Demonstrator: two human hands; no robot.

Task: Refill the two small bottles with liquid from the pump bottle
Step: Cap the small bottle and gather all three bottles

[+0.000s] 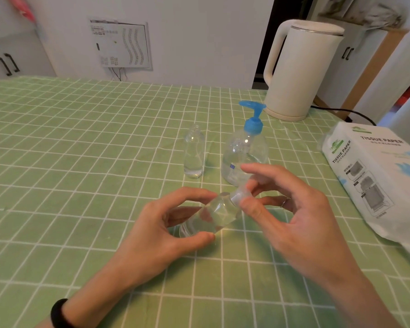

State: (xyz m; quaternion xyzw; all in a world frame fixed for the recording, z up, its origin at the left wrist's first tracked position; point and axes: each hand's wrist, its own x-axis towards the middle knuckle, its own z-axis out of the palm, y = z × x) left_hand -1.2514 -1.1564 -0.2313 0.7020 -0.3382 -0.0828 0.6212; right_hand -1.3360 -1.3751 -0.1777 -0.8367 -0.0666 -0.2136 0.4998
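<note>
My left hand (161,235) grips a small clear bottle (211,215) tilted on its side just above the table, its neck pointing up and right. The thumb and fingers of my right hand (291,214) pinch the bottle's clear cap (240,195). Behind them stands the clear pump bottle (245,152) with a blue pump head (253,114), partly filled with clear liquid. To its left a second small clear bottle (194,153) stands upright without a cap, with a little liquid at its bottom.
A green checked cloth (81,143) covers the table. A white kettle (303,69) stands at the back right with its black cord (343,111) trailing right. A white tissue paper pack (376,176) lies along the right edge.
</note>
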